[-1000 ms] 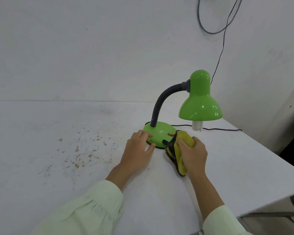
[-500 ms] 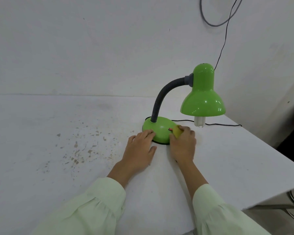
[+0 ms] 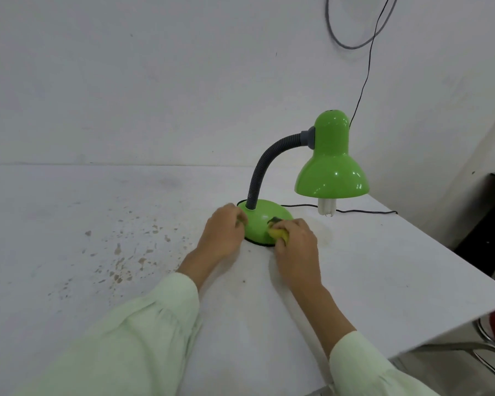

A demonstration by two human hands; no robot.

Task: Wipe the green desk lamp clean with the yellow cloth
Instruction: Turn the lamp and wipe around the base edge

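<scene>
The green desk lamp stands on the white table, with a grey flexible neck, a round green base and a white bulb under its shade. My right hand is closed on the bunched yellow cloth and presses it against the front right of the base. Only a small yellow and dark part of the cloth shows past my fingers. My left hand rests against the left side of the base, fingers curled on its edge.
The white table has brown specks on its left part and its right edge runs close by the lamp. A black cord trails right from the base and up the wall. A metal chair frame stands below the table's corner.
My right hand has pushed the cloth from beside the base onto its front right surface. My left hand has slid forward along the left side of the base. The view has shifted slightly.
</scene>
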